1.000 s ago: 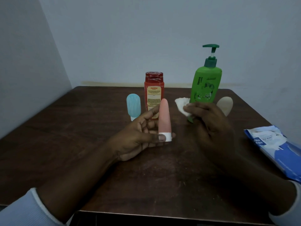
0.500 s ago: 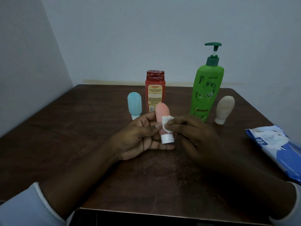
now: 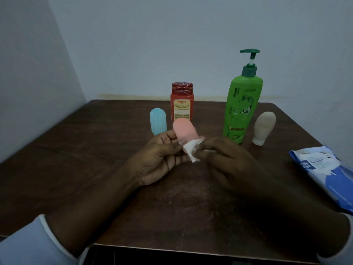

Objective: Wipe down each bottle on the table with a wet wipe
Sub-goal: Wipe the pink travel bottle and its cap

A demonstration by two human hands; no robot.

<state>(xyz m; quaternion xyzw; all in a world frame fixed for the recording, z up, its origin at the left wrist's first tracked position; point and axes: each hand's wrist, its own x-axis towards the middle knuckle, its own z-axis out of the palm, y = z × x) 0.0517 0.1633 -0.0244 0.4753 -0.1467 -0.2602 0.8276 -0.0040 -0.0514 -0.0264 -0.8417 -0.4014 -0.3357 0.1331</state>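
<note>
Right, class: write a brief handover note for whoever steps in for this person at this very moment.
Left hand grips the pink bottle. Right hand pinches the wet wipe against that bottle's lower end.
Standing on the table: blue bottle, red bottle, green pump bottle, beige bottle. The wipes pack lies at the right edge.
Done: pink bottle is mid-wipe.
Left: finish it, then the others; whether any is already wiped cannot be told.
</note>
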